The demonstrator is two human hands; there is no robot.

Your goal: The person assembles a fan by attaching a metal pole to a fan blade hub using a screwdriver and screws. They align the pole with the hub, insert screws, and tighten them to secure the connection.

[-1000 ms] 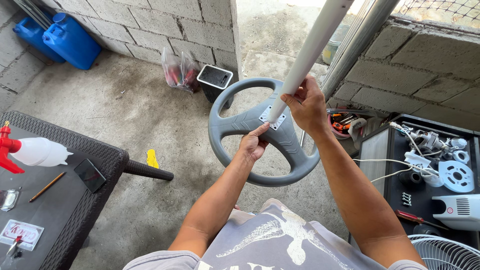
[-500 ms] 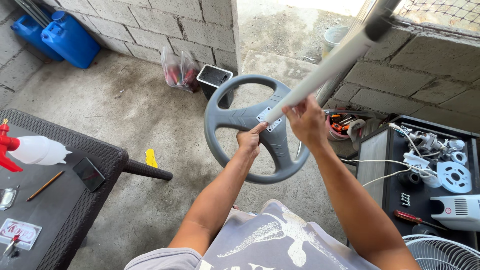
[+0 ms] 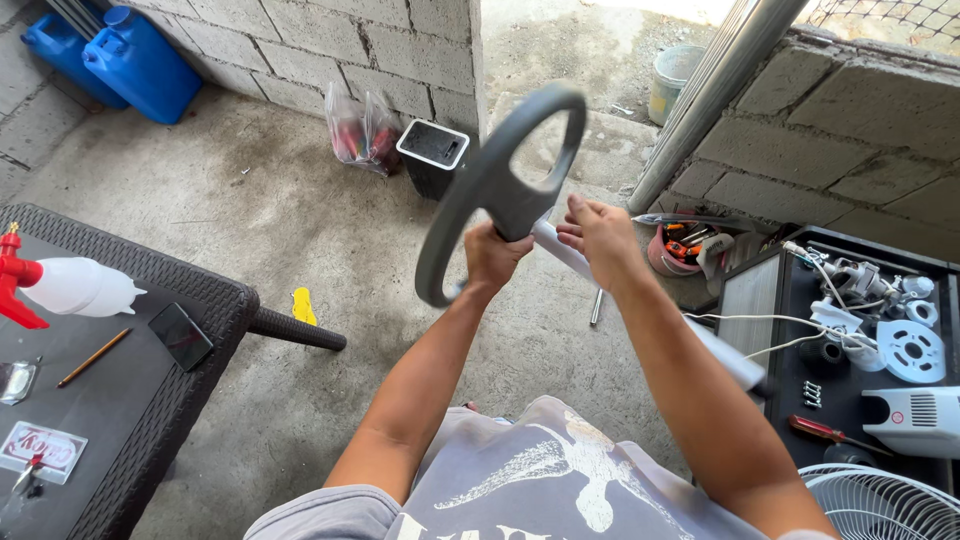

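Grey wheel-shaped base (image 3: 497, 190) now tipped edge-on at frame centre, white pole (image 3: 560, 250) swung down-right; left hand (image 3: 493, 255) grips base, right hand (image 3: 600, 235) closed round pole — assy being turned over.

Counting the things lying around

Two blue jugs (image 3: 135, 60) are sitting by the wall, one grey ring base (image 3: 490, 190) and one white pole (image 3: 560, 250) are going up in two hands, and one spray bottle (image 3: 65, 285), one pencil (image 3: 93, 358) and one fan grille (image 3: 880, 505) are waiting nearby.
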